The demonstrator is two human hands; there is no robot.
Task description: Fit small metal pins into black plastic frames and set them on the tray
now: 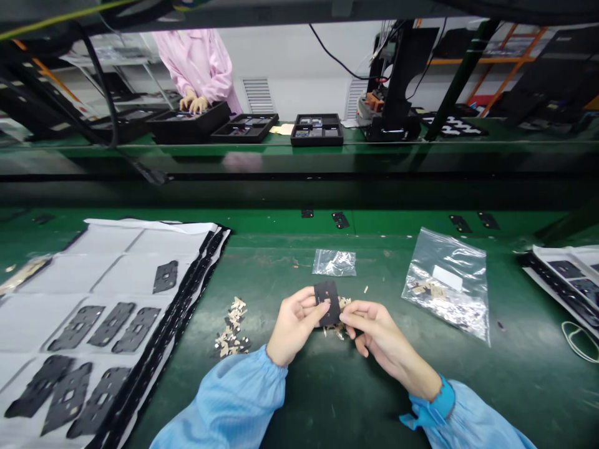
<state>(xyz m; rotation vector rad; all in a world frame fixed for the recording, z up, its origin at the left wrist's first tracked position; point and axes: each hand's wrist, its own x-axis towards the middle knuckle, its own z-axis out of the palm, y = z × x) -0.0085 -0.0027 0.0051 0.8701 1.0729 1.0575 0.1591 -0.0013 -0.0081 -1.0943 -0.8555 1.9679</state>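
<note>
My left hand (296, 324) grips a small flat black part (327, 300) with cut-outs, held upright above the green table (327, 399). My right hand (372, 327) is closed in a pinch against the part's lower right edge; what its fingertips hold is too small to make out. Beneath both hands lies a little heap of small tan pieces (339, 327). A bigger heap of tan pieces (233, 337) rests on the mat to the left of my left hand.
A white tray sheet (70, 274) with several black parts lies at the left. A small clear bag (334, 262) and a larger bag (447, 284) with tan pieces lie ahead. Another tray (568, 274) sits far right. Across the conveyor, a person in pink (199, 68) handles black trays.
</note>
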